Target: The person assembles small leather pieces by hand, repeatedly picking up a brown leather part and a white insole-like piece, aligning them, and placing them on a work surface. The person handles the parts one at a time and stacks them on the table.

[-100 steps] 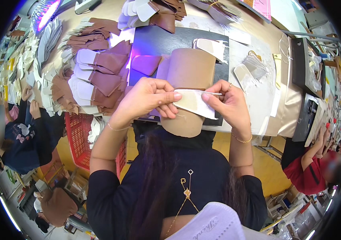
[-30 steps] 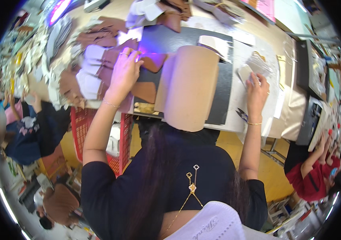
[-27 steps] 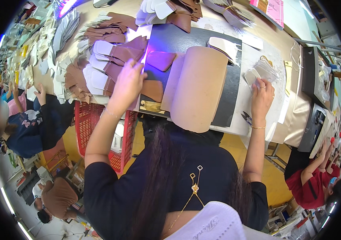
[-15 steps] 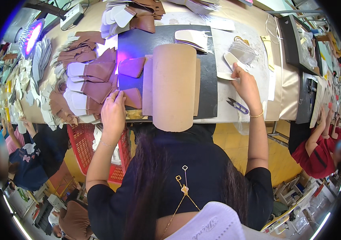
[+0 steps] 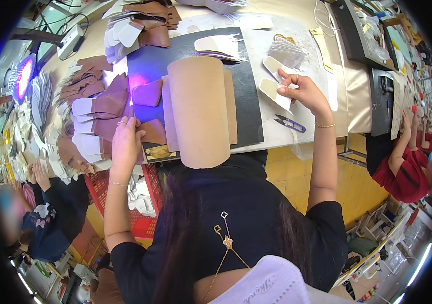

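My left hand (image 5: 126,139) rests at the board's left edge, between overlapped brown-and-white leather pieces (image 5: 109,104) and a single brown piece (image 5: 152,133). Its fingers lie forward, and the thumb stands apart beside that brown piece. Over on the right, my right hand (image 5: 307,93) has thumb and forefinger spread. The thumb crosses a cream, tongue-shaped piece (image 5: 271,90), tilted up at its tip. A similar cream piece (image 5: 274,65) lies just beyond the forefinger. Nearer me are blue-handled thread snips (image 5: 290,123). A tan cylinder (image 5: 198,111) stands out over the black board (image 5: 249,116).
Stacks of brown and white pieces (image 5: 140,25) fill the far left. More white pieces (image 5: 218,46) lie on the board's far side. A lit lamp (image 5: 22,78) stands left. A red basket (image 5: 147,218) is below the table. Other people sit on both sides.
The view has shifted, moving the table leftward in the picture. My right thumb and forefinger have spread apart, and the cream piece shows more of its face. My left hand stays beside the brown pieces.
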`<state>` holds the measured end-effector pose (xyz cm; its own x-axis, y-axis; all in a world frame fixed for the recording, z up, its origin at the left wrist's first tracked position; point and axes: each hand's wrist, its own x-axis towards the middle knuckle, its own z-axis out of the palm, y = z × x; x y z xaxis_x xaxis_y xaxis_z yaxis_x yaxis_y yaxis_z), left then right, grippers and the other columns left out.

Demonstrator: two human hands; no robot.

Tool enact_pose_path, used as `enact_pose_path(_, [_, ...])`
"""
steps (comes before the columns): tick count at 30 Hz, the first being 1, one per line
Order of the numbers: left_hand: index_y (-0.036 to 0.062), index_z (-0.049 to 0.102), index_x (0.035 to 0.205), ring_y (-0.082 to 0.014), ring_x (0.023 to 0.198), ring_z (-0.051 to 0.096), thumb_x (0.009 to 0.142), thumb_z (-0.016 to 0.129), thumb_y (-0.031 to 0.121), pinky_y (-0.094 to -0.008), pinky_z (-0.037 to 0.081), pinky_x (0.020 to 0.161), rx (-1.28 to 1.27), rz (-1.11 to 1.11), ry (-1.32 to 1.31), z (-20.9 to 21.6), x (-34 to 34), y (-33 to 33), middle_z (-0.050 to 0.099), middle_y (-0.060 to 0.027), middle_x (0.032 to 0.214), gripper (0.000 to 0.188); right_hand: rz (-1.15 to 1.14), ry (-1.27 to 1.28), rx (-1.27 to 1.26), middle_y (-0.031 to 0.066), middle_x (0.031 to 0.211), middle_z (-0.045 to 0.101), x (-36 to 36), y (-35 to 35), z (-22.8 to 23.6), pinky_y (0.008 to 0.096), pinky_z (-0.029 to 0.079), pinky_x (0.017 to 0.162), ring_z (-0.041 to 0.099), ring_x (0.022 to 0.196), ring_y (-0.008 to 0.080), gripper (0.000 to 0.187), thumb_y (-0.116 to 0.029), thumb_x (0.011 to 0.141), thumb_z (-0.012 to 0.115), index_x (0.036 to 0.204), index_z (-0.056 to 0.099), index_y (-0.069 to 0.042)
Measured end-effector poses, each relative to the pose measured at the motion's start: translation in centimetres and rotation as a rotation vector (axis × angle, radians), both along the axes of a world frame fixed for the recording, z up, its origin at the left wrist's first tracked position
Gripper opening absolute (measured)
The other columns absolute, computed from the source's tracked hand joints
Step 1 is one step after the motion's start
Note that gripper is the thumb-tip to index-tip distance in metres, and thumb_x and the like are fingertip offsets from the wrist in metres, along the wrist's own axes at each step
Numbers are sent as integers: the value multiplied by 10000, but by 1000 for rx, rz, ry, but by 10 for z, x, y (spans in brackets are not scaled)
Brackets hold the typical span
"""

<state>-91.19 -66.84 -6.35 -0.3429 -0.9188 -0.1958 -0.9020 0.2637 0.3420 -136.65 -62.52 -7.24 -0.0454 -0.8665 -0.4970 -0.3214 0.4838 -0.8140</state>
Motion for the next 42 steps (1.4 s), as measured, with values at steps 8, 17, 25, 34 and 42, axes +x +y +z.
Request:
enact_pose_path(8, [-17,623,1009,-373,891,569,811,640,58,-438,463,769,-118,5,-80,-4,-4,14,574,-188,951,212,-86,-50,-12,139,1403,483,5,7,-7,197,460,552,582,736,13,194,-174,811,732,754,585,-61])
enact_pose_path(17, [-16,657,1060,-337,896,593,864,606,63,-404,476,791,-373,9,-49,-22,-4,36,607,-168,980,217,-100,-54,-33,114,1403,489,7,9,-7,195,458,546,569,694,8,205,-182,809,733,737,578,-67])
enact_pose_path(25, [-5,645,1021,-344,871,583,840,625,61,-413,467,769,-210,26,10,-12,-1,26,589,-179,940,193,-112,-68,-40,120,1394,498,9,9,-6,189,457,540,563,678,4,214,-181,806,735,717,571,-77])
enact_pose_path(34, [-2,574,889,-374,874,569,740,693,61,-447,457,748,55,-89,-10,4,1,-14,569,-174,884,201,-106,-91,-55,139,1392,495,7,10,-6,195,465,540,566,689,14,220,-179,806,731,705,563,-79])
enact_pose_path(42, [8,580,884,-394,879,568,759,697,115,-457,462,738,-89,3,19,-5,7,4,579,-173,907,202,-97,-32,-68,146,1423,458,5,12,-14,205,459,546,582,727,46,203,-174,812,715,718,583,-51])
